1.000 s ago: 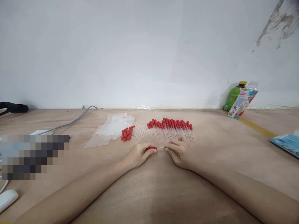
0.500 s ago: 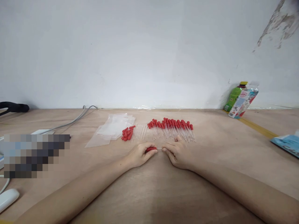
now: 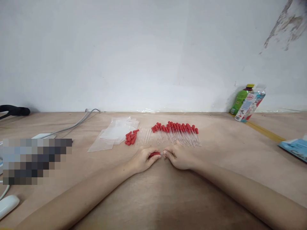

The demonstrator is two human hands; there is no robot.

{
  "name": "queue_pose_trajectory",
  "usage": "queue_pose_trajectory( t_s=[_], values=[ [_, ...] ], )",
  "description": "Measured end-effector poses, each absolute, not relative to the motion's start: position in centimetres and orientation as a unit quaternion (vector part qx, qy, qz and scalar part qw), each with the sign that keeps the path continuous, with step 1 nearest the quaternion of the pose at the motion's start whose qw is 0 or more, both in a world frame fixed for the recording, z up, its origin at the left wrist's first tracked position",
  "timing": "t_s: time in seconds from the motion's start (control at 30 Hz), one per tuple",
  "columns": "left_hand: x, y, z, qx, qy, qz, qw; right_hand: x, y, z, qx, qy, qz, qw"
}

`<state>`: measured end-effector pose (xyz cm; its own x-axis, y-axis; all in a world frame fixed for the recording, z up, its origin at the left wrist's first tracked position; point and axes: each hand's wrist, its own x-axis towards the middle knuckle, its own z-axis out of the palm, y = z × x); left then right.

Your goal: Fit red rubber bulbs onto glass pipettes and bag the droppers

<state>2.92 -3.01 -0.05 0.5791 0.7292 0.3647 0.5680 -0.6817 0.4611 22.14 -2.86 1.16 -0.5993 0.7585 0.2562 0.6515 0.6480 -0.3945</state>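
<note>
My left hand (image 3: 143, 158) is closed around a red rubber dropper bulb (image 3: 154, 154) that lies sideways between thumb and fingers. From the bulb's right end a short bit of clear glass tube (image 3: 161, 153) shows. My right hand (image 3: 178, 156) pinches that tube close to the bulb, and its fingers hide the rest of it. Behind my hands lie loose red bulbs (image 3: 130, 138), several bare clear tubes (image 3: 144, 135) and a row of red-bulbed droppers (image 3: 178, 127) with their tips toward me.
Clear plastic bags (image 3: 117, 131) lie spread left of the bulbs. Grey cables (image 3: 76, 123) run along the left, above a blurred-out patch. A white object (image 3: 9, 204) sits at the near left. Two bottles (image 3: 249, 103) and a blue packet (image 3: 294, 148) stand or lie at the right.
My right hand has moved slightly left toward the bulb, its fingers now more curled in. Less of the clear tube shows between my hands. The left hand has hardly moved.
</note>
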Motion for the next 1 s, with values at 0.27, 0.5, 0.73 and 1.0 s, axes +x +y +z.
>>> queue_pose_trajectory(
  t_s=[0.27,0.5,0.73,1.0],
  values=[
    [2.4,-2.8,0.8,0.887,0.342,0.28,0.134,22.1,-3.5,3.1,-0.405,-0.885,0.149,0.172],
    [1.7,-2.9,0.5,0.864,0.379,0.301,0.136,25.5,-0.8,5.6,-0.455,-0.811,0.334,0.156],
    [1.8,-2.7,1.0,0.909,0.339,0.21,0.12,24.2,3.7,4.7,-0.648,-0.708,0.139,0.246],
    [1.8,-2.5,0.7,0.914,0.317,0.221,0.121,20.8,5.6,1.9,-0.697,-0.683,-0.005,0.221]
  ],
)
